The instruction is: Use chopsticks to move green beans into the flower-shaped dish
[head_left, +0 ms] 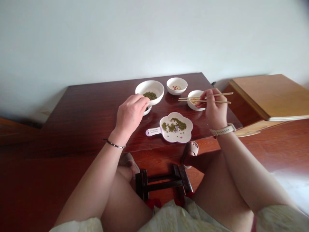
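Observation:
My left hand (pixel 132 112) is closed on the near rim of a white bowl (pixel 155 85) with green mung beans (pixel 150 95) in it. That bowl overlaps a smaller white bowl (pixel 147 111) holding something dark; whether they touch I cannot tell. In my right hand (pixel 216 108) is a pair of wooden chopsticks (pixel 224 102), their tips pointing left across a white bowl (pixel 196 108) of yellowish bits. Between my hands, nearer to me, lies a flower-shaped white plate (pixel 164 137) with a handle, and mung beans are scattered on it.
Another white bowl (pixel 177 80) with reddish and pale pieces stands at the back of the dark wooden table (pixel 91 112). To the right is a lighter wooden cabinet (pixel 270 96). A pale wall (pixel 145 38) rises behind, and a dark stool frame (pixel 164 185) shows between my legs.

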The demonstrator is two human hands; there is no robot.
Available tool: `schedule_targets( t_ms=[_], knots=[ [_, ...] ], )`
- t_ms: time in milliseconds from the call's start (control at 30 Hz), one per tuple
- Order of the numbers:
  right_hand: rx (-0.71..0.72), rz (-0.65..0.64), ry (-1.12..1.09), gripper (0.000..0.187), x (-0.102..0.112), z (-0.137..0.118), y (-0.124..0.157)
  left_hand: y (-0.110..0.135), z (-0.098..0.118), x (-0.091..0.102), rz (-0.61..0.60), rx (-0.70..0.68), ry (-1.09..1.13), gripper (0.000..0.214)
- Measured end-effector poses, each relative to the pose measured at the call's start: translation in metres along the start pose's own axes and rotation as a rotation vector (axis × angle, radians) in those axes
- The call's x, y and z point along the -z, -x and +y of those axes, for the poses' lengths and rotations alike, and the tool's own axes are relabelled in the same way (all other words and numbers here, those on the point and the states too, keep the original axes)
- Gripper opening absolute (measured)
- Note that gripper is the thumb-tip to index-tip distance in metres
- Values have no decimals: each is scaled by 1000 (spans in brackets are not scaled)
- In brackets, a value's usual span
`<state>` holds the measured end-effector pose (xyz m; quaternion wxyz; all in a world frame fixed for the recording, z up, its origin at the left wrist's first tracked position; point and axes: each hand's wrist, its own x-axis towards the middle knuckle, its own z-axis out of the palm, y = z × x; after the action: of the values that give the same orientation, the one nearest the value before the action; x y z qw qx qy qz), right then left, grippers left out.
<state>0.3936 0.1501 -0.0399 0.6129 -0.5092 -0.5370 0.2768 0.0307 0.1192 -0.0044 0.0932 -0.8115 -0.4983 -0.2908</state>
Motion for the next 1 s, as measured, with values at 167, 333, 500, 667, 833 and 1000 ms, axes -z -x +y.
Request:
schedule_targets(
  t_ms=[167, 333, 500, 667, 833, 1000],
  knots=[
    [31, -42, 131, 52, -29, 8, -11, 4, 4, 3, 0, -12, -6, 32],
    [1, -37, 126, 44, -41, 18, -27, 8, 3, 5, -7, -10, 0, 31],
    [-29, -19, 86, 43, -45, 25, -36, 13, 3, 4, -10, -31, 7, 31],
    [-39, -21, 92, 44, -47, 31, -40, 15, 2, 4, -42, -26, 2, 31],
    [8, -43, 73, 51, -50, 37, -42, 16, 3, 5, -40, -21, 13, 31],
    [10, -36, 82, 56, -50, 37, -41, 15, 3, 6, -43, -20, 26, 31]
  ],
)
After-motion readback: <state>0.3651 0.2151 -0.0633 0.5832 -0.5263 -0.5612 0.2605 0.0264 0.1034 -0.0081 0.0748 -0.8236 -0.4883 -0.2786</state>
